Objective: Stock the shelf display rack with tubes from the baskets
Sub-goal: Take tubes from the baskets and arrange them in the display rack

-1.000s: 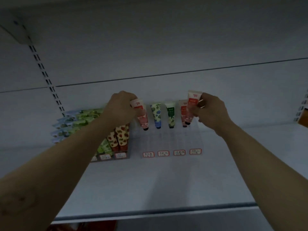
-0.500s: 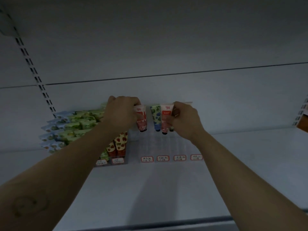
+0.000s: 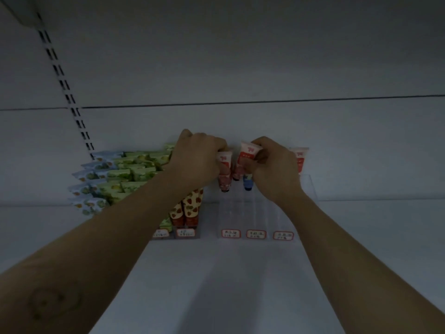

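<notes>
The white shelf is closest, and two bare arms reach over it. Next come small labels with red edges, stuck along the front of a clear rack. Just to its left stands a full rack, packed with strawberry tubes and, further left, green tubes.

At the back of the clear rack the tubes stand with their caps down. The left hand is curled around the top of a red tube in the left row. The light is dim, so it only seems to grip it. The right hand pinches a second red tube near its flat top, between thumb and fingers. This tube leans a little and sits just beside the first one. A blue tube pokes out under the right hand. A third red tube stands on the far side of that hand.

Behind it all is the grey wall, with a strip of slots running up on the left
</notes>
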Demonstrator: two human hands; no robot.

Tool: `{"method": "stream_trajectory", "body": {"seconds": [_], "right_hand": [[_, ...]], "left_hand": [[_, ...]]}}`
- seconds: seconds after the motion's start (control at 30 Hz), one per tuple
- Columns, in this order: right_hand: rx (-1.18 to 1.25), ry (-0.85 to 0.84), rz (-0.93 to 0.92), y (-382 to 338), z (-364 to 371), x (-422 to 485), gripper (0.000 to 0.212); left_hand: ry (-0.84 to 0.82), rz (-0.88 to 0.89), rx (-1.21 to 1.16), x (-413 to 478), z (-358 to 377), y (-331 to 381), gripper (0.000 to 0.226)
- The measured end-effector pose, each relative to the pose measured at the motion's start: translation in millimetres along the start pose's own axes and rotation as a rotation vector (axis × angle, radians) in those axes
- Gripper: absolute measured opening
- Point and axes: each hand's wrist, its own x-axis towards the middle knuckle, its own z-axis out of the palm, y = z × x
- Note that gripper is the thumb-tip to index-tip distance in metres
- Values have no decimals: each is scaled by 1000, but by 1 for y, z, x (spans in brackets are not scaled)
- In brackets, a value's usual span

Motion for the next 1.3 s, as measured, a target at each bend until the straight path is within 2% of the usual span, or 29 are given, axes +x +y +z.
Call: {"method": "stream_trajectory", "body": {"seconds": [0.13, 0.23, 0.43, 0.6, 0.7, 0.8, 0.97, 1.13, 1.3], "right_hand": [[-120, -8, -86, -2, 2, 8, 7], [-162, -19, -85, -7, -2, 13, 9], [-84, 107, -107, -34, -23, 28, 11], [-107, 142, -150, -51, -25, 50, 12], [-295, 10, -139, -45, -16, 61, 13], [-377, -156, -101, -36, -9, 65, 14], [-596, -441, -66, -33, 0, 75, 9], [-776, -563, -154, -42, 2, 86, 39], [-860, -676, -228, -46, -7, 91, 38]], "left_hand": [[-35, 40, 31, 3, -1, 5, 20], [-51, 33, 42, 2, -4, 4, 20], [-60, 20, -19, -3, -5, -7, 20], [-68, 12, -71, -1, 0, -14, 32], [-44, 4, -104, -2, 0, -22, 40], [-97, 48, -162, 0, 0, -27, 42], [-110, 117, -177, 8, 1, -25, 30], [-114, 140, -219, 11, 2, -19, 18], [-159, 124, -193, 17, -3, -21, 35]]}}
